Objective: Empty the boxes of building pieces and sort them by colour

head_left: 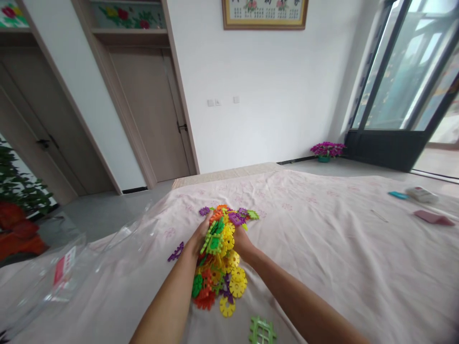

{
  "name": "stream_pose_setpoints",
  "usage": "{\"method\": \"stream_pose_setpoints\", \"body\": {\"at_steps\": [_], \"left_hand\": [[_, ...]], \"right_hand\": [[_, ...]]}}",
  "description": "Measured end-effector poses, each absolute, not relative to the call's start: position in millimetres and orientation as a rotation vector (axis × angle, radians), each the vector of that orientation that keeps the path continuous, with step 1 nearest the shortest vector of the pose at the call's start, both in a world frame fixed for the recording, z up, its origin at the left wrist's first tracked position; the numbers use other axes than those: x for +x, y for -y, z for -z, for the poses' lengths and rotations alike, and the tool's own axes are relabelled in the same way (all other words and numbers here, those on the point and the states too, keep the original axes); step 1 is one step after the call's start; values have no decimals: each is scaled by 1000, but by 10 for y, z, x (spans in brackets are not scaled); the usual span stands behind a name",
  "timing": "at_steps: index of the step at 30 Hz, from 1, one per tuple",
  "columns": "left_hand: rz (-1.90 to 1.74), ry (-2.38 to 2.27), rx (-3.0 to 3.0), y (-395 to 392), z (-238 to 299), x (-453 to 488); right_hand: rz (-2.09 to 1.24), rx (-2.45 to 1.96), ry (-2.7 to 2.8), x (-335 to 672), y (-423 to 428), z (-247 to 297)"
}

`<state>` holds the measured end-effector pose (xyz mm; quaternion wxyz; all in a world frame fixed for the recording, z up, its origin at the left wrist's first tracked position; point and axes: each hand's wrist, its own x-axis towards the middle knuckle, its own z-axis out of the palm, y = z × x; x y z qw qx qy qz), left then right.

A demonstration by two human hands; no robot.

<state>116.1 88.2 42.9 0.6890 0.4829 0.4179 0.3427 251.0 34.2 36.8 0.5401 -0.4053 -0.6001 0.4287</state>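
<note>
A heap of colourful plastic interlocking building pieces [216, 260] rests on the pink bedsheet [322, 229] between my forearms. My left hand [201, 233] wraps round the heap's left side, against green and orange pieces. My right hand [242, 240] cups the other side, beside yellow notched discs [229, 234] and purple ones. Most fingers of both hands are hidden behind the pieces they grip. A purple piece [175, 251] lies apart to the left. Nearer to me, a light green lattice-shaped piece [263, 330] lies on the sheet.
A clear plastic bag [68, 272] with a red and white label spreads at the left. On the far right lie a white packet [422, 194], a blue item [398, 195] and a pink item [433, 217]. Doors and a white wall stand beyond.
</note>
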Motion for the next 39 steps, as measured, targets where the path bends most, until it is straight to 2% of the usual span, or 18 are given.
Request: {"method": "stream_pose_setpoints", "body": {"at_steps": [5,10,14,17,21,29,34,39], "left_hand": [[-882,-1227,1195,-927,-678,837],[-925,-1432,1718,-681,-562,284],[-622,-1441,2044,-88,-225,-48],[-323,-1600,2188,351,9,-63],[-497,-1747,2392,555,189,147],[-996,-1618,2395,148,228,629],[-1309,-1480,2040,-200,138,910],[-1377,-1313,1567,-521,-192,1081]], "right_hand": [[-1248,-1165,1489,2660,-584,-642],[-625,-1476,1873,3102,-876,-790],[-292,-1819,1910,3439,-1116,-639],[-222,-2002,1923,3566,-1271,-436],[-340,-1985,2019,3429,-1325,-219],[-412,-1726,2013,2818,-910,-61],[-862,-1491,1724,2649,-753,-133],[-1369,-1250,1359,2547,-841,-356]]}}
